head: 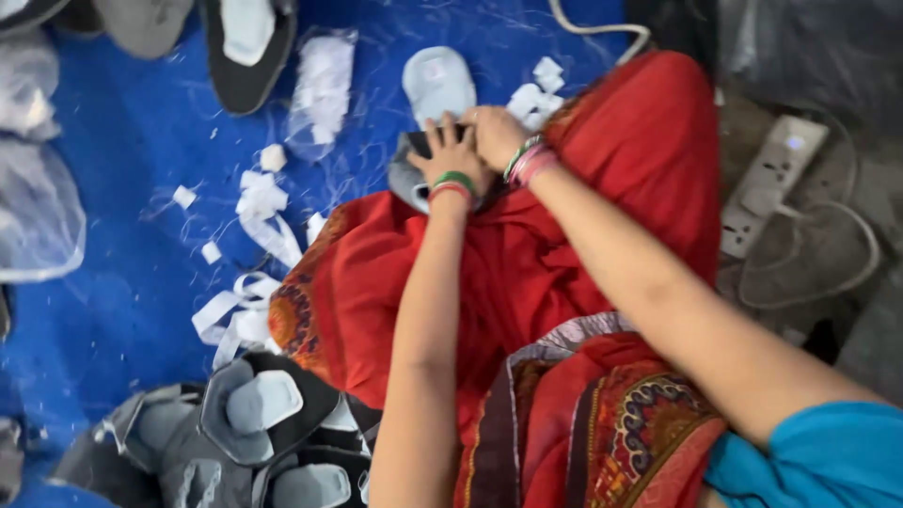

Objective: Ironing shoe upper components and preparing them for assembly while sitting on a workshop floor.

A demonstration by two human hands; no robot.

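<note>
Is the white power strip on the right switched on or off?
On, it seems: the white power strip shows a small bluish indicator glowing at its far end.

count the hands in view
2. The left hand lies fingers spread on a dark grey piece above the red cloth. The right hand is right beside it, on the same piece. No other hands show.
</note>
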